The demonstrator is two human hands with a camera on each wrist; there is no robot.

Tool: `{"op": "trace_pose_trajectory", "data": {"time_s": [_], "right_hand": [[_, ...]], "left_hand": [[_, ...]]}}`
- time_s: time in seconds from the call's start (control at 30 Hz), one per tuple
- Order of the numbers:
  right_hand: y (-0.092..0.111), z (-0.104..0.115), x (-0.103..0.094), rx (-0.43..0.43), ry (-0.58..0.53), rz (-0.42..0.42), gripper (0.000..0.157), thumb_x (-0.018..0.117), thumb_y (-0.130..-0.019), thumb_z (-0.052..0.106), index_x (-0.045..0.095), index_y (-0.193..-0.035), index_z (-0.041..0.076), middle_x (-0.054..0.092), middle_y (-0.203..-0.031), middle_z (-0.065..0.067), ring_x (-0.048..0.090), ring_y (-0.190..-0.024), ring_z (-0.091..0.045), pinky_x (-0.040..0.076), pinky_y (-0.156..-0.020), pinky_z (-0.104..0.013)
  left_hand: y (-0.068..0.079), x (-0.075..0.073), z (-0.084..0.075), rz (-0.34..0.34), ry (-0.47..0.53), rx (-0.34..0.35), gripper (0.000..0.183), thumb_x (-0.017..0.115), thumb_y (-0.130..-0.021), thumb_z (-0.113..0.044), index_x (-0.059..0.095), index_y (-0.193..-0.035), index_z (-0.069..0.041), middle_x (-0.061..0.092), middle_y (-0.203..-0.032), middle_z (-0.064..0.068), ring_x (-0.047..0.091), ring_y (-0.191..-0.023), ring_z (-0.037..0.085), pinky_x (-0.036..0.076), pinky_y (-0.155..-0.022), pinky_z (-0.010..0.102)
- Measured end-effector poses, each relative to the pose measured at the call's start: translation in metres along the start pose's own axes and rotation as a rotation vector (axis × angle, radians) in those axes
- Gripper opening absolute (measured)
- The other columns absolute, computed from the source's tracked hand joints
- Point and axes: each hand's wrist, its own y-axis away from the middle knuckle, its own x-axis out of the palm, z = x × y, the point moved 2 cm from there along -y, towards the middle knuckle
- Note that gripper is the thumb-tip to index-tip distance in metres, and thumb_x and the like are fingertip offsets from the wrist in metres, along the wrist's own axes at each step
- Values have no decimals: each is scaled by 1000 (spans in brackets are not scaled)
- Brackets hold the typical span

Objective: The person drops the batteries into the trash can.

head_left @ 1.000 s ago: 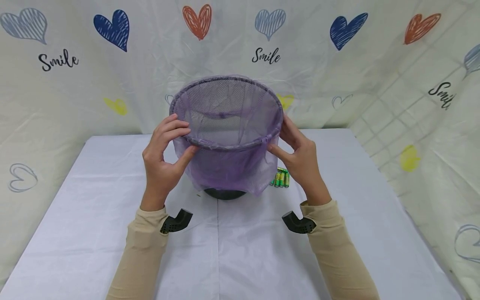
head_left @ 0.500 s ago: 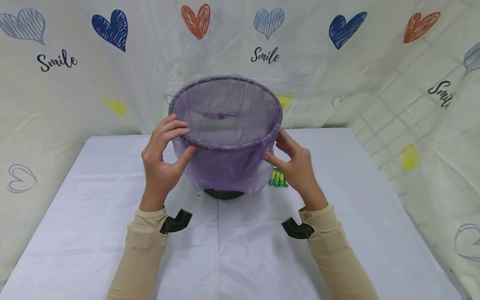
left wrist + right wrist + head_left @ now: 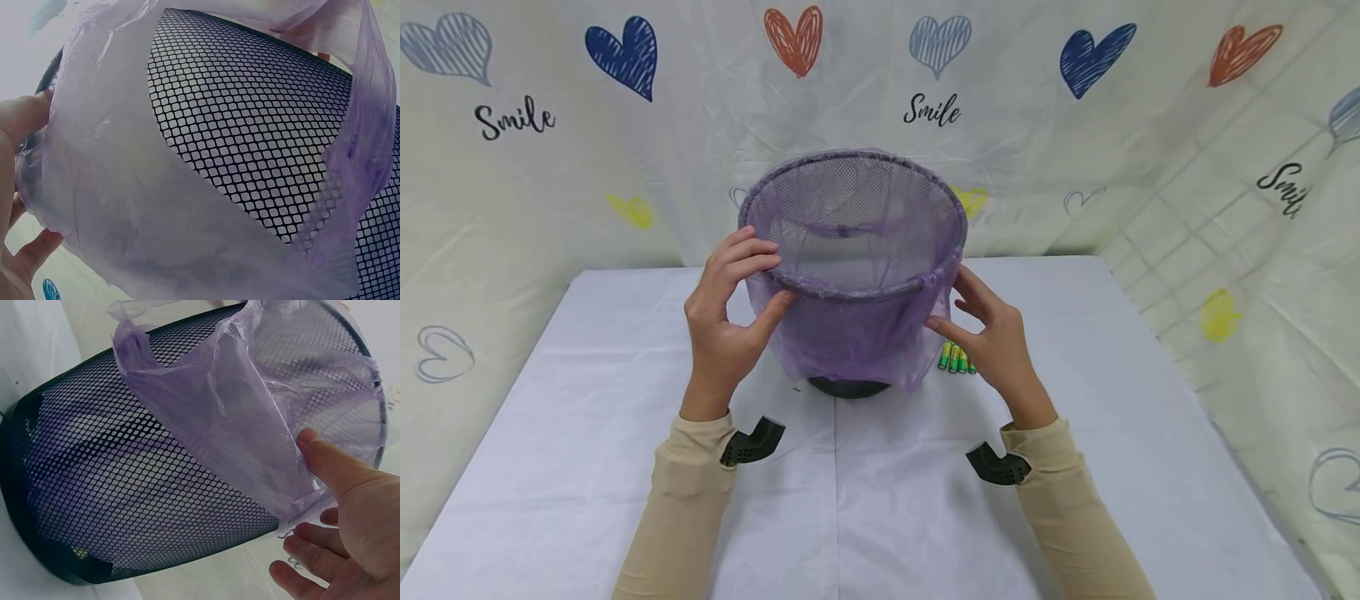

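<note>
A black mesh wastebasket [image 3: 850, 388] stands on the table, lined with a thin purple plastic bag [image 3: 850, 337]. The bag's top is folded outward over the round rim and hangs down the outside, leaving the dark base showing. My left hand [image 3: 722, 333] grips the rim at the left, fingers over the edge and thumb on the front. On the right side, just below the rim, my right hand [image 3: 1000, 342] touches the bag. In the right wrist view its thumb [image 3: 319, 450] lies against the purple film, with the other fingers loosely bent and spread beneath.
Several green batteries [image 3: 957, 358] lie on the table right of the wastebasket, partly hidden by the bag and right hand. A white cloth covers the table [image 3: 587, 433]. Behind hangs a curtain [image 3: 850, 108] printed with hearts. Each wrist carries a black camera mount [image 3: 752, 442].
My right hand has slid from the rim down the wastebasket's right side, its thumb moving lower along the bag. My left hand and the wastebasket have stayed in place.
</note>
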Motion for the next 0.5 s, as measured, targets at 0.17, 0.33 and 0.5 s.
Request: {"op": "trace_pose_trajectory", "data": {"time_s": [0.17,0.33,0.5], "right_hand": [[4,8,-6,29,11,-3,73,78,-79,7,46,-144,13,53,-143,-7,53,-131,-21,53,-101,-40],[8,25,-12,49,13,5,67,76,-80,3,47,-141,2,54,-141,-15,53,-130,-29,53,-101,-46],[12,19,-15,85,2,2,68,77,-80,4,47,-141,1,54,-141,-16,53,-130,-31,52,-101,-45]], "left_hand": [[0,0,0,1,2,-1,45,73,-85,-34,67,-99,9,67,-104,26,54,-119,47,42,-114,48],[-7,2,-18,-2,10,-1,44,72,-87,-30,65,-97,12,65,-101,29,53,-117,49,42,-113,48],[-7,2,-20,-3,11,-1,44,72,-87,-30,65,-97,12,65,-101,29,53,-117,49,42,-113,48]]}}
